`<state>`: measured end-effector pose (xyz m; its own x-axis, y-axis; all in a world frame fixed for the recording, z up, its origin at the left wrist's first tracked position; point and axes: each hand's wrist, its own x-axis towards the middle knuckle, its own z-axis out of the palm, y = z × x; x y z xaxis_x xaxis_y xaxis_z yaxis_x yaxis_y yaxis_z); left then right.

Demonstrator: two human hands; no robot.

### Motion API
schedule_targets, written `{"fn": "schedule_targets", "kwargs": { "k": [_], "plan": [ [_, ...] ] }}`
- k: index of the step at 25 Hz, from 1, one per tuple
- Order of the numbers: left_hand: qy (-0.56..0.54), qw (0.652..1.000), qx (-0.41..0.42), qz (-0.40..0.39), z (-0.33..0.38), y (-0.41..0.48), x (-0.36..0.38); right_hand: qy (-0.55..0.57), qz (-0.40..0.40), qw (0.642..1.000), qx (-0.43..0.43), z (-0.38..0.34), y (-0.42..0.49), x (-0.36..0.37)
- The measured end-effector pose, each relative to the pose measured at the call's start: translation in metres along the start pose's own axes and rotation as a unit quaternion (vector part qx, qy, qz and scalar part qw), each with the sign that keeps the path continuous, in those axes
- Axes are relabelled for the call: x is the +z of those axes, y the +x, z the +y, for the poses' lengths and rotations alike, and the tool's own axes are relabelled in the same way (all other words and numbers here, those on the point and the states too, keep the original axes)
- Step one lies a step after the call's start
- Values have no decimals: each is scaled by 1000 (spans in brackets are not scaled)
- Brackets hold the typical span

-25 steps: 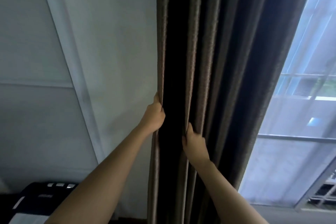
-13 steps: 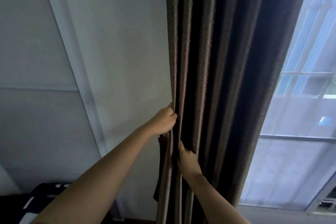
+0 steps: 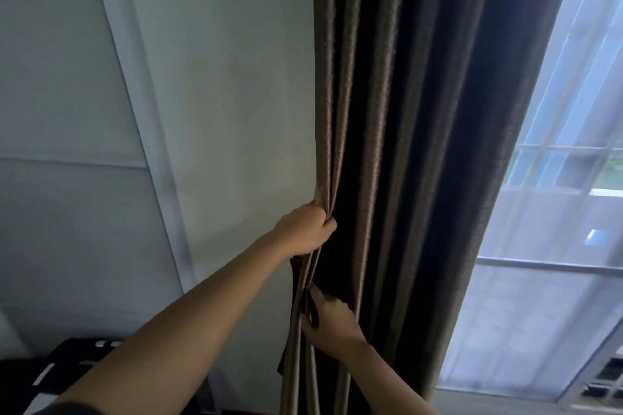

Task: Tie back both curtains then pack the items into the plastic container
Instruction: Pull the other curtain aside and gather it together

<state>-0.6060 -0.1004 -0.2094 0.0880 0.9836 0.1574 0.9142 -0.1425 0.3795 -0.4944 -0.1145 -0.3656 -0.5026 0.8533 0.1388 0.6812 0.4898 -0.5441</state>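
Observation:
A dark brown curtain (image 3: 404, 111) hangs in long pleats in front of me, gathered beside the window. My left hand (image 3: 305, 229) clutches the curtain's left edge folds at mid height. Lower down, my right hand (image 3: 328, 320) pinches a fold of the same edge, fingers closed on the fabric. A dark strip of cloth (image 3: 292, 313), perhaps a tieback, hangs behind the curtain's left edge; I cannot tell what it is fixed to. No plastic container shows in the head view.
A pale wall (image 3: 219, 94) with a slanted white trim strip (image 3: 141, 131) stands left of the curtain. A window (image 3: 556, 212) covered by a sheer white drape fills the right. A black object with white stripes (image 3: 57, 371) lies at the bottom left.
My left hand moved right along with the curtain's edge, bunching the folds tighter. My right hand slid down and left to the same edge. The dark strip behind the curtain came into view.

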Motion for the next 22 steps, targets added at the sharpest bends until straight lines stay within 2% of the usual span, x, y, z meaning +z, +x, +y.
{"fn": "schedule_targets", "kwargs": {
  "k": [1, 2, 4, 5, 6, 8, 9, 13, 17, 22],
  "plan": [
    [12, 1000, -6, 2, -3, 1, 0, -7, 87, 995, -48, -1, -3, -10],
    [14, 1000, -10, 1, -7, 0, -2, -13, 213, 972, -100, -1, -1, -24],
    [-1, 1000, -16, -1, -17, 2, -7, 8, 444, 880, -171, -15, 12, -66],
    [-14, 1000, -18, -6, -21, 2, -9, 41, 493, 852, -170, -27, 22, -94],
    [-30, 999, -19, -13, -25, 1, -11, 77, 498, 850, -153, -37, 31, -121],
    [-64, 998, -22, -18, -29, 1, -11, 140, 409, 895, -105, -47, 48, -156],
    [-80, 996, -26, -14, -30, 1, -11, 136, 355, 920, -91, -45, 53, -161],
    [-119, 992, -37, -5, -25, -3, -10, 40, 197, 978, -63, -13, 37, -102],
    [-139, 989, -34, -27, -8, -8, -13, 2, 61, 998, -23, 5, 23, -50],
    [-181, 982, -31, -48, 3, -11, -6, 39, -13, 999, -13, 4, 17, -44]
  ]
}}
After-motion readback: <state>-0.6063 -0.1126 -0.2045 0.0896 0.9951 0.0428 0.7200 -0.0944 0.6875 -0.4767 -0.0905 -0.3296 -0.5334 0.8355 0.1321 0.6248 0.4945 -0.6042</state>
